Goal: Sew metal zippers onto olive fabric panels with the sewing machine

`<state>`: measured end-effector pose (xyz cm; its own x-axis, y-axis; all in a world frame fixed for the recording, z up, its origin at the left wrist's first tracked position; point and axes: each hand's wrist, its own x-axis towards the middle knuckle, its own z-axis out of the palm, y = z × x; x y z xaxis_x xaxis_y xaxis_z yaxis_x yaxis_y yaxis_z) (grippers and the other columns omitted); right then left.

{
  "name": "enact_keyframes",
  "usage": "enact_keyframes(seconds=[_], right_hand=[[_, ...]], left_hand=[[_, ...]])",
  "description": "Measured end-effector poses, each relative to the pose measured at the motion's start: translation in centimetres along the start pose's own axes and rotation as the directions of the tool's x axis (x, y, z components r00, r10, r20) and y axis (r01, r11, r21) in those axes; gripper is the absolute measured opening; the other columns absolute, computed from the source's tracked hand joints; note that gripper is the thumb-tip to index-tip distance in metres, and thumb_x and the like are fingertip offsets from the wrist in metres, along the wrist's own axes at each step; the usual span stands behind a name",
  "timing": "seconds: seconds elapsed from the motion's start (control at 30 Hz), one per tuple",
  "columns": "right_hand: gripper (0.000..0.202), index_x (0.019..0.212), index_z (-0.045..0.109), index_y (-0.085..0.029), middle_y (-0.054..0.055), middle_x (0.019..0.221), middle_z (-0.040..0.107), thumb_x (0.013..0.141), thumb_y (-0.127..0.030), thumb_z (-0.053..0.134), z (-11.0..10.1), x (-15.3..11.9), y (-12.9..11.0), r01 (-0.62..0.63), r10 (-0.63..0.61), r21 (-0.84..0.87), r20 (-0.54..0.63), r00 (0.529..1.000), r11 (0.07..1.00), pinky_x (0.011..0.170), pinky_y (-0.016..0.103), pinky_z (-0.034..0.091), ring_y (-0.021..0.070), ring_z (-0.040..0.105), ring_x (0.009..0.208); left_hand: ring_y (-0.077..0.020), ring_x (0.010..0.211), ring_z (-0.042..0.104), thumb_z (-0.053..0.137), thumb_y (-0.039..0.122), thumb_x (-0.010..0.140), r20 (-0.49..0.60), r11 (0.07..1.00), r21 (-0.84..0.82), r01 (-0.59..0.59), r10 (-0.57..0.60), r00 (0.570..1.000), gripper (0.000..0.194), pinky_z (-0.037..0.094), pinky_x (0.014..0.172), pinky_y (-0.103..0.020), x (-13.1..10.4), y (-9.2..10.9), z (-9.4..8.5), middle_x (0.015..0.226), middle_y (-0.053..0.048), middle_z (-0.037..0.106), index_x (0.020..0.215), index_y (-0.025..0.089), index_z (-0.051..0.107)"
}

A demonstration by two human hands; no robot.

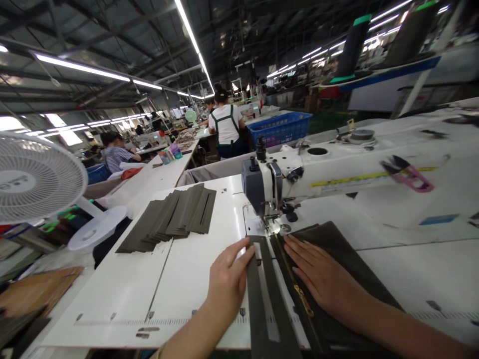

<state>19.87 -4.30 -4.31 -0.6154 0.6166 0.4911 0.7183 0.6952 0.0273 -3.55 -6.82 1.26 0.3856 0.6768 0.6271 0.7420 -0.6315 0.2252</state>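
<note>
Fingers (239,249) of the left hand (228,281) lie released, flat on a dark olive strip (262,299); the right hand (322,279) presses open-palmed on the olive zippered panel (337,249) under the sewing machine (269,189) on the white surface (179,279). A blue crate (280,128), contents unclear, stands behind.

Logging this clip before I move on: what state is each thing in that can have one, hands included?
Left hand: open, flat, fingertips on the dark strip.
Right hand: open, pressed flat on the dark fabric panel.
Zipper: lying along the panel's edge, running to the needle.
Cut pieces: fanned in a stack, untouched.
Thread snips: lying on the sewing machine arm.
Fan: spinning or not, cannot tell.
</note>
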Motion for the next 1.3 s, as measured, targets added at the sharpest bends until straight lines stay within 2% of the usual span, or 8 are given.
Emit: enact_keyframes(seconds=[0.1,0.2,0.3,0.6,0.73,0.87,1.03,1.3], right_hand=[[0.043,0.127,0.045,-0.003,0.018,0.134,0.044,0.087,-0.016,0.034,-0.2,-0.3,-0.6,-0.021,0.021,0.008,0.001,1.000,1.000,0.096,0.043,0.043,0.0239,0.039,0.125],[0.048,0.132,0.038,-0.004,0.018,0.133,0.044,0.085,-0.014,0.034,-0.2,-0.3,-0.7,-0.012,0.012,0.050,-0.001,1.000,0.999,0.097,0.042,0.041,0.0221,0.038,0.125],[0.051,0.135,0.034,-0.004,0.019,0.132,0.046,0.084,-0.012,0.034,-0.2,-0.2,-0.6,-0.009,0.010,0.056,-0.019,1.000,0.998,0.097,0.042,0.042,0.0217,0.041,0.123],[0.054,0.134,0.034,-0.003,0.019,0.129,0.049,0.080,-0.009,0.035,0.0,-0.1,-0.7,-0.006,0.008,0.025,-0.048,0.999,1.000,0.094,0.041,0.042,0.0231,0.045,0.120],[0.052,0.131,0.040,-0.009,0.014,0.129,0.050,0.079,-0.008,0.036,0.2,0.2,-1.0,-0.099,0.101,0.036,-0.053,0.993,0.994,0.094,0.041,0.040,0.0219,0.043,0.120],[0.050,0.132,0.040,-0.018,0.009,0.129,0.051,0.082,-0.017,0.042,-0.1,0.7,-1.2,-0.158,0.162,0.090,-0.041,0.986,0.983,0.094,0.040,0.035,0.0217,0.043,0.119],[0.054,0.134,0.037,-0.018,0.012,0.132,0.048,0.085,-0.039,0.046,-0.3,1.0,-1.1,-0.196,0.202,0.136,-0.031,0.979,0.971,0.097,0.041,0.029,0.0240,0.042,0.119],[0.057,0.136,0.033,-0.014,0.018,0.134,0.044,0.085,-0.038,0.044,-1.2,1.4,-0.7,-0.198,0.185,0.237,0.077,0.980,0.951,0.097,0.045,0.029,0.0294,0.042,0.121]], left_hand=[[-0.0198,0.106,0.058,0.041,0.007,0.088,0.021,0.995,0.036,-0.094,0.093,0.995,0.032,0.053,0.087,-0.034,0.8,1.3,2.0,0.118,-0.014,0.059,0.118,0.014,0.053],[-0.0219,0.102,0.061,0.042,0.009,0.088,0.161,0.983,0.106,-0.151,0.133,0.978,0.026,0.053,0.088,-0.036,1.4,2.0,4.1,0.111,-0.016,0.063,0.107,0.009,0.058],[-0.0231,0.103,0.060,0.043,0.010,0.087,0.248,0.977,0.130,-0.167,0.131,0.960,0.024,0.051,0.090,-0.037,1.5,2.1,5.0,0.111,-0.017,0.063,0.105,0.007,0.060],[-0.0243,0.104,0.059,0.035,0.012,0.092,0.258,0.967,0.190,-0.171,0.119,0.959,0.029,0.055,0.084,-0.038,1.5,2.2,5.1,0.113,-0.016,0.062,0.106,0.008,0.060],[-0.0243,0.103,0.060,0.028,0.013,0.094,0.235,0.946,0.228,-0.229,0.175,0.956,0.035,0.055,0.083,-0.039,1.7,2.1,5.2,0.110,-0.017,0.063,0.106,0.006,0.060],[-0.0222,0.106,0.058,0.024,0.014,0.096,0.246,0.933,0.223,-0.281,0.225,0.943,0.038,0.052,0.087,-0.038,2.1,1.8,4.9,0.108,-0.014,0.064,0.104,0.007,0.061],[-0.0198,0.105,0.058,0.029,0.010,0.093,0.283,0.918,0.216,-0.332,0.267,0.921,0.034,0.051,0.088,-0.033,2.1,0.7,4.6,0.109,-0.012,0.064,0.114,0.011,0.057],[-0.0207,0.101,0.059,0.034,0.009,0.088,0.348,0.863,0.236,-0.447,0.355,0.868,0.034,0.052,0.082,-0.031,2.1,-1.0,4.4,0.107,-0.012,0.064,0.116,0.012,0.054]])
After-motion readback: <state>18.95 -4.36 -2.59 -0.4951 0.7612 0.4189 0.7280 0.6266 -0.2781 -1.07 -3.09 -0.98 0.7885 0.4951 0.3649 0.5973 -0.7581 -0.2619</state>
